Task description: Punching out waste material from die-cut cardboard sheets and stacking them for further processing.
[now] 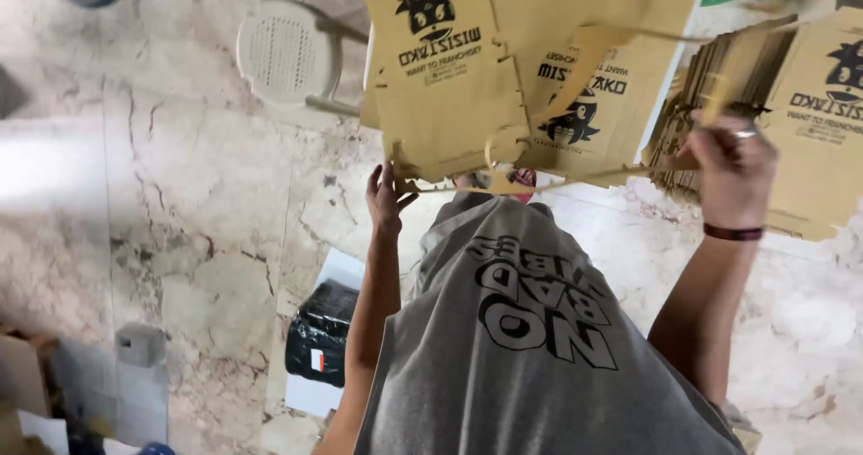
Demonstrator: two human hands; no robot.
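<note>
Marble floor (180,221), pale with brown veins, fills the room; a white plastic stool (286,55) stands on it, and a black wrapped bundle (321,331) lies by the person's leg. The left hand (387,194) pinches the lower left corner of a flat brown cardboard box blank (449,104), arm raised. The right hand (733,163) grips its right edge, beside a stack of blanks (809,122).

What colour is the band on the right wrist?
Dark maroon wristband, just below the right hand; head view shows it best.
</note>
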